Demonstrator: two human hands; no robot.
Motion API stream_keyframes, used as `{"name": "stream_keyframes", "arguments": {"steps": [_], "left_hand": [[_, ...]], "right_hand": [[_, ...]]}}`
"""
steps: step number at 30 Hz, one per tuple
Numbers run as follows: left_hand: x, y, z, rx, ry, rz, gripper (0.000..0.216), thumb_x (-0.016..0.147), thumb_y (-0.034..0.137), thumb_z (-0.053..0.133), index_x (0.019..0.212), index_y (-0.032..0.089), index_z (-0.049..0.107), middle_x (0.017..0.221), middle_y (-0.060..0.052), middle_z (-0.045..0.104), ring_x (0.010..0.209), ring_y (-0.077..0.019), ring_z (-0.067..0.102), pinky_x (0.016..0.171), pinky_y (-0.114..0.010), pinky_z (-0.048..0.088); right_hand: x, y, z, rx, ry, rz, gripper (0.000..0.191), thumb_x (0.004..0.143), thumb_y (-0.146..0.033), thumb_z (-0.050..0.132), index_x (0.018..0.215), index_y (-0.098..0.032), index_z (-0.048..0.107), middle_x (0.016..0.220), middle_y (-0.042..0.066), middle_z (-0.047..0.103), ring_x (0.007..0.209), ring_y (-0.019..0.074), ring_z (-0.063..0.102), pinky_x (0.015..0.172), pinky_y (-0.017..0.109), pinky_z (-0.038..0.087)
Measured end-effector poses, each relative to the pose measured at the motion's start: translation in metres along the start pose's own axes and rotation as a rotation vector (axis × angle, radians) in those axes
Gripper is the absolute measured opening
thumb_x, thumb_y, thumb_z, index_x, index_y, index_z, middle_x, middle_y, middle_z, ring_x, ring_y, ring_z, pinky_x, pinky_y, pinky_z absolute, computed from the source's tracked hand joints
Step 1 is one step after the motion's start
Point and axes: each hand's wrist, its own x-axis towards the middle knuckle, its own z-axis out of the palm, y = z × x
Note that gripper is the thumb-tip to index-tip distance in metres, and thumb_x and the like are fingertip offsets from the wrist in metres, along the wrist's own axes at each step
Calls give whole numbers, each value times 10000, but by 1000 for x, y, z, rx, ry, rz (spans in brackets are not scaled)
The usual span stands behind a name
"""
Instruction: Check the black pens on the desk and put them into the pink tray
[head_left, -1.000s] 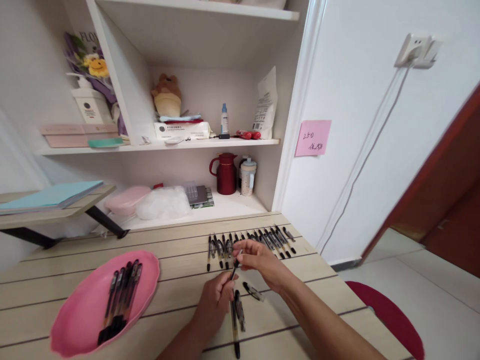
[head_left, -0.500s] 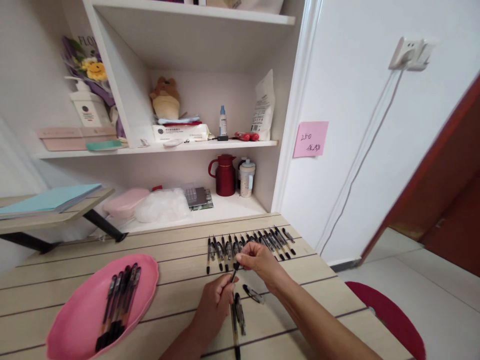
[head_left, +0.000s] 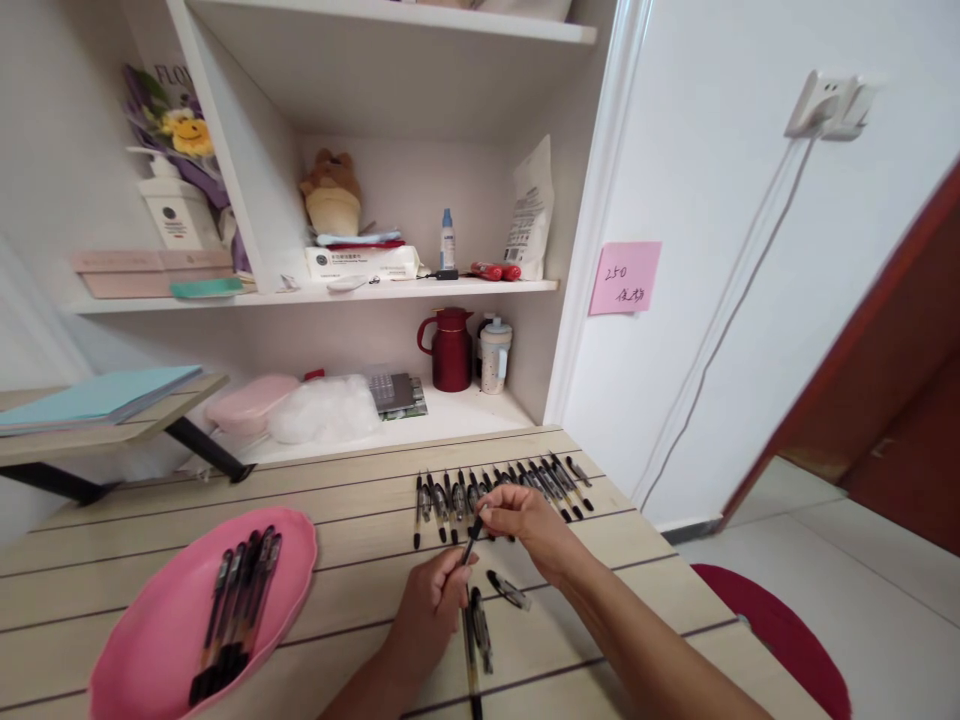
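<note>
Left hand (head_left: 433, 600): fingers clamped on the near part of a slim black pen (head_left: 471, 545), held tilted above a pale plank table (head_left: 352, 535) with dark seams. Right hand (head_left: 521, 520): thumb and forefinger pinched together on the pen's far end; whether that end is a separate piece cannot be told.

To the right of the left hand lies a clear-barrelled black pen (head_left: 470, 650), a transparent black-clipped cap (head_left: 481, 630) just beside it. A second transparent cap (head_left: 508, 590) lies farther right, near the right forearm. Beyond the hands, a row of black-ended pens (head_left: 457, 497) is partly hidden. At left, a pink scalloped plastic plate (head_left: 150, 630) holds bundled dark pens (head_left: 238, 615).
</note>
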Motion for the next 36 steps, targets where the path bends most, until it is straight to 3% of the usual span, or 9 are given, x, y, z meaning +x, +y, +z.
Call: {"name": "stream_keyframes", "arguments": {"steps": [4,7,10,14,18,22,26,30,36], "left_hand": [[-1,1,0,-15,25,-19,328,792,354,406,949,128,586,514,51,463,356,-58,398,372,-174,288],[0,-2,0,-32,7,-33,329,791,360,406,949,129,579,513,53,465,352,-57,398,365,-172,284],[2,-7,0,-73,7,-57,343,791,381,407,969,131,561,502,60,457,334,-52,381,348,-169,267],[5,-10,1,-123,36,-97,361,789,396,406,999,134,536,478,72,443,307,-50,354,324,-166,236],[5,-10,1,-128,42,-100,362,783,397,410,994,132,540,474,69,447,307,-48,352,319,-162,223],[5,-9,1,-120,20,-94,360,783,389,403,992,132,546,484,65,453,307,-46,356,322,-163,229],[4,-9,1,-114,-4,-87,355,778,391,419,978,130,553,500,62,453,321,-43,360,334,-160,248],[3,-9,0,-93,-7,-76,370,779,407,411,971,125,555,493,64,447,316,-44,364,342,-163,265],[4,-5,0,-60,-27,-69,398,760,439,416,947,121,567,465,62,456,312,-60,387,346,-175,277]], "right_hand": [[3,4,-1,-16,55,-27,243,526,-290,718,619,-143,549,611,-17,578,510,63,439,521,204,329],[2,-2,-3,-171,24,-15,244,583,-338,665,683,-158,534,580,-25,549,514,84,464,505,210,338],[-7,-13,-5,-634,-38,31,216,624,-345,610,726,-170,538,598,-2,566,548,130,519,488,227,343],[-24,-13,6,-1434,-151,73,231,545,-242,643,749,-145,592,742,106,645,696,251,587,551,292,371],[-29,-3,16,-1666,-253,38,390,583,-120,554,972,-98,556,837,163,650,756,279,601,574,302,378],[-19,-14,0,-1455,-163,-26,277,570,-108,557,840,-175,569,737,61,638,695,200,576,563,257,349],[-6,-27,-17,-798,157,-166,151,647,-200,541,786,-194,482,583,-43,500,542,111,479,513,224,340],[0,-25,-13,-195,202,-198,241,661,-296,573,837,-202,438,542,-84,393,510,100,468,515,237,386],[2,-17,-2,-85,181,-210,310,606,-302,639,834,-192,459,516,-92,393,485,89,475,492,224,380]]}}
